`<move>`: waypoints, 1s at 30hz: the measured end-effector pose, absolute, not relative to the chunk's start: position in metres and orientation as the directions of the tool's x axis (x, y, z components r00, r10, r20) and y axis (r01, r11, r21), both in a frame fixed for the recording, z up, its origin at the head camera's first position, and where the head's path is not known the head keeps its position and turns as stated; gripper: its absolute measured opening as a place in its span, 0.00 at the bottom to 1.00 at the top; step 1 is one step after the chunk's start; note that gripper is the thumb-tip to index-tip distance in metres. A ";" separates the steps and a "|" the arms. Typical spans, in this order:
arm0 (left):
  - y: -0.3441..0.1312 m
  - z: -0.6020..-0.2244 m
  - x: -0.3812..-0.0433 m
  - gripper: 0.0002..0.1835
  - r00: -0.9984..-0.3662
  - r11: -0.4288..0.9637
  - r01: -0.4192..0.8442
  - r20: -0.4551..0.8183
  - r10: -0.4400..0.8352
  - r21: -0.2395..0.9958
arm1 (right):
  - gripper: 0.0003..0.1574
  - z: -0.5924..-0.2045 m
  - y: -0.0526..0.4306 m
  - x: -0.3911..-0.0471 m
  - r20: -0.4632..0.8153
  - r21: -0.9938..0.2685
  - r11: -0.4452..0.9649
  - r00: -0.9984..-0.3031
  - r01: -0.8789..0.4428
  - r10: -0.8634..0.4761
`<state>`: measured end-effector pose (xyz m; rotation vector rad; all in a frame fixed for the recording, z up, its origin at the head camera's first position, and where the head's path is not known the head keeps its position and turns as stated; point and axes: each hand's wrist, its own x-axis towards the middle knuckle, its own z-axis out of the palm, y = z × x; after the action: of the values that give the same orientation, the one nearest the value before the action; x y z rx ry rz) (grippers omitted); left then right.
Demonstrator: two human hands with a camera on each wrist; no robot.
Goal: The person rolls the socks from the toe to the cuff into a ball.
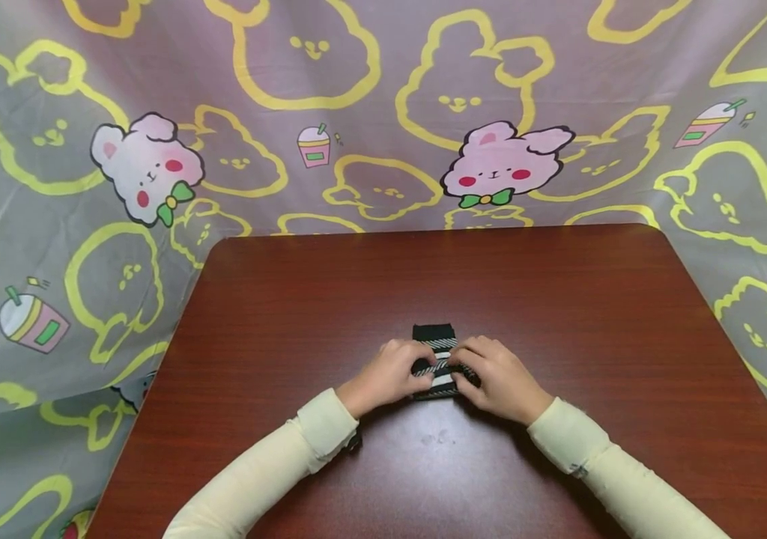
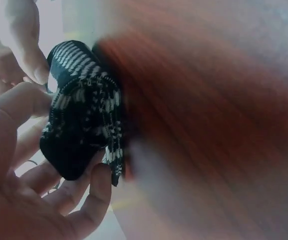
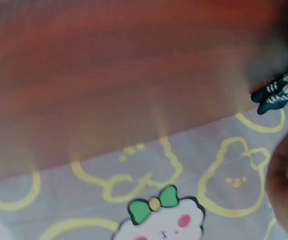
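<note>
A black-and-white patterned knit sock (image 1: pixel 434 332) lies folded in layers at the middle of the table, with its plain black end pointing away from me. My left hand (image 1: pixel 393 372) grips its left side, thumb nearer me and fingers curled over the far part. From the right, my right hand (image 1: pixel 499 378) holds the opposite side between thumb and fingers. In the left wrist view the folded sock (image 2: pixel 81 115) shows a rounded black part between the left thumb and fingers. Only a tip of the sock (image 3: pixel 281 95) and part of the right hand (image 3: pixel 287 180) enter the right wrist view.
The dark red-brown wooden table (image 1: pixel 302 292) has rounded far corners. Behind it and along both sides hangs a grey curtain (image 1: pixel 383 135) printed with yellow outlines, rabbits and drink cups. Pale yellow sleeves (image 1: pixel 269 464) cover both forearms.
</note>
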<state>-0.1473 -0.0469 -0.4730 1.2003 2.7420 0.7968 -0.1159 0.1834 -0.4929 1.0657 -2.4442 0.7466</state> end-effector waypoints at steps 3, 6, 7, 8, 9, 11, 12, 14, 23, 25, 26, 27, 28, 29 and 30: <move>-0.047 -0.472 -0.149 0.09 -0.696 0.571 0.673 0.142 0.703 0.471 | 0.11 -0.492 0.183 -0.116 0.547 -0.211 0.532 -0.551 -0.820 -0.630; -0.047 -0.472 -0.148 0.09 -0.672 0.570 0.714 0.171 0.720 0.406 | 0.10 -0.491 0.183 -0.115 0.531 -0.144 0.508 -0.499 -0.849 -0.685; -0.047 -0.472 -0.147 0.09 -0.656 0.567 0.738 0.194 0.729 0.366 | 0.09 -0.491 0.183 -0.115 0.523 -0.124 0.506 -0.490 -0.853 -0.698; -0.048 -0.472 -0.145 0.08 -0.635 0.563 0.764 0.220 0.740 0.315 | 0.09 -0.491 0.183 -0.115 0.515 -0.109 0.505 -0.483 -0.856 -0.708; -0.048 -0.472 -0.144 0.08 -0.606 0.552 0.793 0.251 0.755 0.258 | 0.10 -0.491 0.184 -0.115 0.509 -0.092 0.505 -0.477 -0.858 -0.717; -0.047 -0.472 -0.141 0.06 -0.536 0.520 0.843 0.314 0.784 0.138 | 0.10 -0.491 0.184 -0.115 0.495 -0.061 0.503 -0.464 -0.862 -0.735; -0.047 -0.473 -0.140 0.04 -0.496 0.500 0.862 0.343 0.798 0.083 | 0.11 -0.491 0.185 -0.116 0.490 -0.047 0.500 -0.456 -0.865 -0.743; -0.046 -0.474 -0.138 0.02 -0.433 0.466 0.885 0.379 0.818 0.005 | 0.12 -0.490 0.186 -0.116 0.481 -0.026 0.493 -0.443 -0.870 -0.757; -0.053 -0.478 -0.137 0.07 -0.476 0.510 0.860 0.337 0.812 -0.013 | 0.11 -0.490 0.185 -0.118 0.459 0.000 0.490 -0.436 -0.872 -0.774; -0.054 -0.478 -0.137 0.07 -0.477 0.500 0.866 0.323 0.817 0.014 | 0.11 -0.489 0.184 -0.117 0.456 -0.003 0.488 -0.435 -0.873 -0.776; -0.055 -0.477 -0.136 0.08 -0.480 0.497 0.867 0.316 0.819 0.030 | 0.11 -0.489 0.184 -0.117 0.456 -0.008 0.486 -0.436 -0.874 -0.776; -0.055 -0.476 -0.135 0.11 -0.483 0.497 0.867 0.307 0.820 0.039 | 0.12 -0.489 0.184 -0.117 0.457 -0.012 0.483 -0.435 -0.876 -0.776; -0.055 -0.475 -0.133 0.14 -0.487 0.498 0.866 0.298 0.821 0.042 | 0.12 -0.489 0.183 -0.116 0.456 -0.018 0.482 -0.436 -0.876 -0.776; -0.055 -0.474 -0.131 0.18 -0.493 0.504 0.863 0.285 0.822 0.038 | 0.14 -0.489 0.183 -0.116 0.456 -0.022 0.480 -0.436 -0.877 -0.776; -0.054 -0.475 -0.130 0.22 -0.497 0.510 0.860 0.274 0.823 0.031 | 0.16 -0.489 0.183 -0.116 0.457 -0.027 0.479 -0.437 -0.877 -0.775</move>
<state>-0.1296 -0.0543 -0.4745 1.6553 2.9195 0.2769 -0.1155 0.1833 -0.4891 1.3822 -2.3464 0.3684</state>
